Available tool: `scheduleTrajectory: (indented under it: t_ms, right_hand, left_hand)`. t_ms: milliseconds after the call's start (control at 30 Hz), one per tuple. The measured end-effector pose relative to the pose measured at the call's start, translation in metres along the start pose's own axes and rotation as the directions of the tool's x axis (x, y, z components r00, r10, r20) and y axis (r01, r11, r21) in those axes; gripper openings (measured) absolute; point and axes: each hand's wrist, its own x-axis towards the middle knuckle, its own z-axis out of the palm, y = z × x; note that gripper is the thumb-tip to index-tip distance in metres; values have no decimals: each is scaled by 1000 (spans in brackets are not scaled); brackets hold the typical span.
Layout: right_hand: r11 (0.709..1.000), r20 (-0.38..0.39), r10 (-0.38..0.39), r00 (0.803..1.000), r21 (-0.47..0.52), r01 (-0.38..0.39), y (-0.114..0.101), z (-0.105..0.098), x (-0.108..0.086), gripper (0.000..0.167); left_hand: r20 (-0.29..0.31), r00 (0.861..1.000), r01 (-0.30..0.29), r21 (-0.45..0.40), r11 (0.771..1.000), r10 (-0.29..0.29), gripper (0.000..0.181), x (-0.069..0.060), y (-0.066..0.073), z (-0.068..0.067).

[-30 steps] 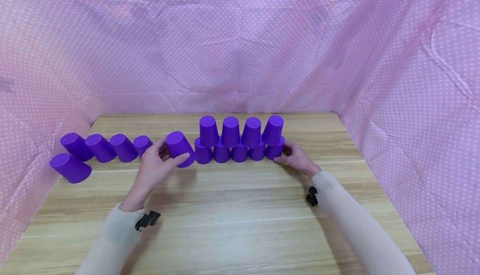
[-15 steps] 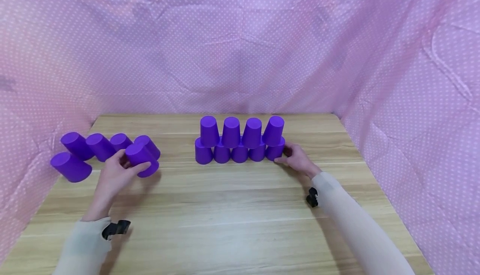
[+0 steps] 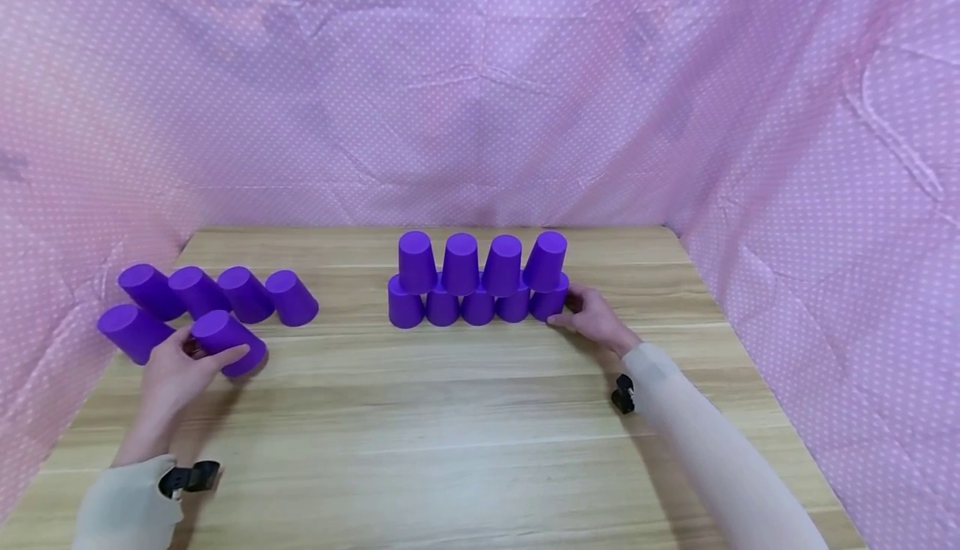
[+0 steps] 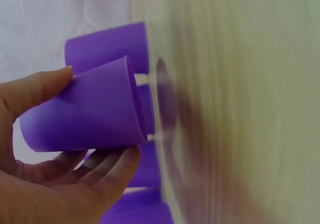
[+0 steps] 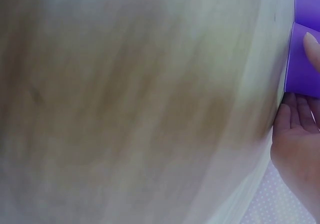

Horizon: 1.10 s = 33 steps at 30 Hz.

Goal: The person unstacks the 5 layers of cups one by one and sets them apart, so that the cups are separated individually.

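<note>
My left hand [image 3: 174,371] grips an upside-down purple cup [image 3: 231,345] in front of the left group, thumb on one side and fingers on the other. In the left wrist view that cup [image 4: 85,109] hangs just off the table, its rim toward the wood. At the right end of a two-level row, my right hand [image 3: 596,317] holds the bottom end cup [image 3: 549,300] between thumb and fingers. Several cups form the lower level, and several more, such as the upper left cup [image 3: 417,262], stand over the joints between them. The right wrist view shows the end cup [image 5: 302,64] partly.
Several upside-down purple cups stand at the left, four in a back row such as one cup [image 3: 292,298], and one front cup [image 3: 135,333] beside my left hand. Pink dotted cloth [image 3: 480,117] surrounds the wooden table [image 3: 465,433] at the back and sides.
My left hand has moved left and toward the table's front with its cup, away from the two-level row to the left group. My right hand has stayed at the end cup.
</note>
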Motion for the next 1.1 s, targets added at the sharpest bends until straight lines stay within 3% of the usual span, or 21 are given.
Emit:
scheduleTrajectory:
  t_ms: [233,567,900,1100]
  right_hand:
    - [1000,0,14,1000,-10,-14,0,0,0,59]
    - [1000,18,19,1000,7,-20,-3,0,1,63]
    - [999,38,22,999,42,-24,-2,-1,3,61]
    - [1000,25,24,999,15,-24,-3,-1,0,64]
  left_hand:
    - [-11,998,61,-30,998,-62,76,4,-15,-7]
    - [-32,995,97,-42,994,-99,79,11,-26,-8]
    - [-53,992,114,-62,992,-117,80,13,-28,-8]
    - [-68,992,101,-47,994,-104,77,15,-29,-11]
